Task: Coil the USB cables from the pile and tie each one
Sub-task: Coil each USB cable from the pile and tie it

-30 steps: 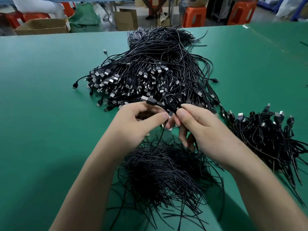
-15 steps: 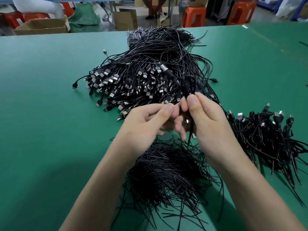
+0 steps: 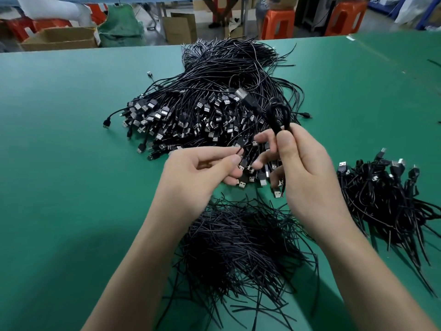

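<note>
A big pile of loose black USB cables (image 3: pixel 205 111) lies on the green table, plugs facing me. My right hand (image 3: pixel 307 177) is held above its near edge, pinching a coiled black cable (image 3: pixel 279 115) whose loop and silver plug stick up above the thumb. My left hand (image 3: pixel 202 173) sits just left of it, thumb and forefinger pinched on a thin black twist tie (image 3: pixel 237 151). A heap of black twist ties (image 3: pixel 238 242) lies under my wrists. Coiled, tied cables (image 3: pixel 386 194) are stacked at the right.
Bare green table (image 3: pixel 71 187) spreads to the left and far right. Beyond the far edge stand cardboard boxes (image 3: pixel 59 39), orange stools (image 3: pixel 276 22) and a person's legs.
My right hand has lifted the coiled cable higher and turned it upright. My left hand has drawn back to the left, apart from the coil, now pinching a thin tie.
</note>
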